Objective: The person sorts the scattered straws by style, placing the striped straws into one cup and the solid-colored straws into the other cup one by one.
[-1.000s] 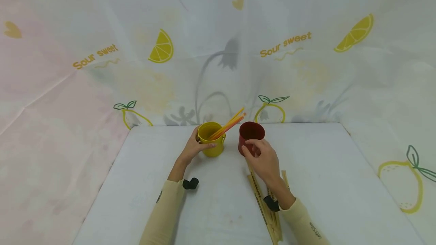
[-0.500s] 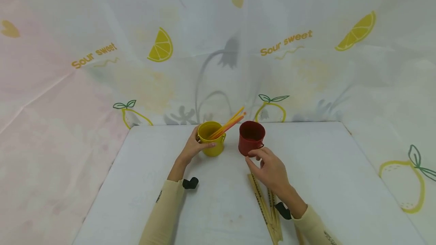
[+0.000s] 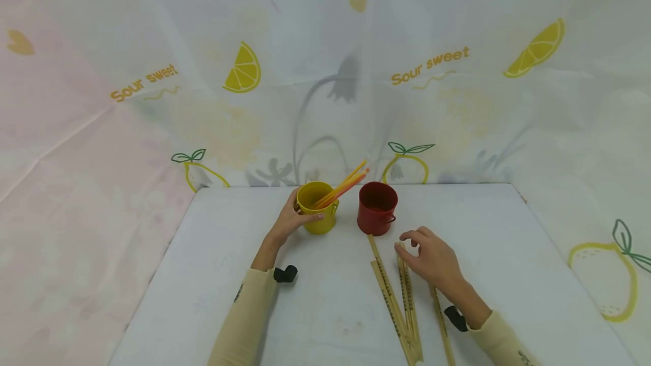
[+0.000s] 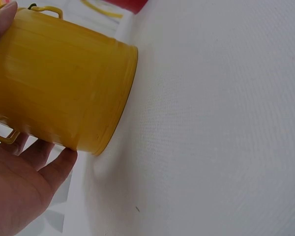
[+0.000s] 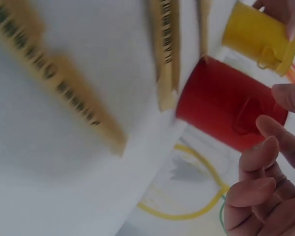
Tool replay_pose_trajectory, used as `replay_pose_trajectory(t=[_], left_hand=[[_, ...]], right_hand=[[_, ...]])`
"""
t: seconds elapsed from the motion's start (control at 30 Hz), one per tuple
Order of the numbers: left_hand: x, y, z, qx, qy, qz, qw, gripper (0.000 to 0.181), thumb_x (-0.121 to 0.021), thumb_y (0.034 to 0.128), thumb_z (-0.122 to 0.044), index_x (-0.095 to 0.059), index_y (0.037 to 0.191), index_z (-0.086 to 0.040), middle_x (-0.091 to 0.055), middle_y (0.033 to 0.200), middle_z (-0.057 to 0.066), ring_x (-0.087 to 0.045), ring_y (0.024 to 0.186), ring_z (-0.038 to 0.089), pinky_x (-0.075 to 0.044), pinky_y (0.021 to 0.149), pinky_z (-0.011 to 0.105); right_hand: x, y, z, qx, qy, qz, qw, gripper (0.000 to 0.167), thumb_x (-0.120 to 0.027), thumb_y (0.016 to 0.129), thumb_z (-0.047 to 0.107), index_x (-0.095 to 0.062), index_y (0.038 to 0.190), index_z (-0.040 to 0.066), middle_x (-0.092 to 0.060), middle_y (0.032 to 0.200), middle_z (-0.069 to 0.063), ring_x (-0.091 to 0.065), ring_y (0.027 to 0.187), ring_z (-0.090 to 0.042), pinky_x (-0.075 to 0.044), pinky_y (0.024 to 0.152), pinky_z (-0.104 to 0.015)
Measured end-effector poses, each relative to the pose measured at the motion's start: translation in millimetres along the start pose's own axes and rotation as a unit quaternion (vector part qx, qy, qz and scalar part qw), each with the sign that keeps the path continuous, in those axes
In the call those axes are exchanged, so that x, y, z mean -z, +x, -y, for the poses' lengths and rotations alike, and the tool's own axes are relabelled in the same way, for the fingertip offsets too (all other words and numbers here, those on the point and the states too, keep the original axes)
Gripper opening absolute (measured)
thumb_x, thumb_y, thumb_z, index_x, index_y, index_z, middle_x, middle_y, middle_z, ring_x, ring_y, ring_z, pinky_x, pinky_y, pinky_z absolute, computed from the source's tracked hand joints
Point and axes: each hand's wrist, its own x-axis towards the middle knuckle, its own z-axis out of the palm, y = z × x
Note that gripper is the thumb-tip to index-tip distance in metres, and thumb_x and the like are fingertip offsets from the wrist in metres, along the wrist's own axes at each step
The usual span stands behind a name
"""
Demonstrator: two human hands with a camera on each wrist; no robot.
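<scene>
My left hand [image 3: 286, 223] grips a small yellow metal pail [image 3: 320, 225], its thumb across the front and its fingers round the side. The pail [image 4: 64, 78] has small looped handles. Several yellow and orange thin sticks [image 3: 347, 186] lean out of it to the right. A red pail [image 3: 373, 218] stands upright just right of the yellow one. My right hand [image 3: 438, 261] is loosely curled with nothing in it, beside the upper ends of slim tan strips with dark print [image 3: 409, 292], perhaps wrapped chopsticks. In the right wrist view its fingers [image 5: 258, 196] appear in front of the red pail.
More tan printed strips lie left [image 3: 390, 306] and right [image 3: 442, 329] of the middle ones, pointing toward the near edge. All stand or lie on a white table [image 3: 315, 304]. Behind it hangs a lemon-print cloth [image 3: 325, 44].
My right hand has moved away from the front of the red pail, rightward and nearer to me, uncovering the pail and more strips. The left hand and yellow pail have stayed in place.
</scene>
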Motion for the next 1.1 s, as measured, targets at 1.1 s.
replay_pose_trajectory(t=[1.1], left_hand=[[-0.7, -0.3, 1.7, -0.002, -0.002, -0.002, 1.0, 0.085, -0.082, 0.0809, -0.008, -0.031, 0.15, -0.008, -0.043, 0.145, 0.018, -0.038, 0.135, 0.036, -0.024, 0.114, 0.054]], right_hand=[[7.8, -20.0, -46.5, -0.145, -0.054, 0.173, 0.9727, 0.019, -0.071, 0.083, 0.015, -0.059, 0.07, 0.008, -0.045, 0.078, -0.008, -0.045, 0.059, -0.018, -0.038, 0.048, -0.03]])
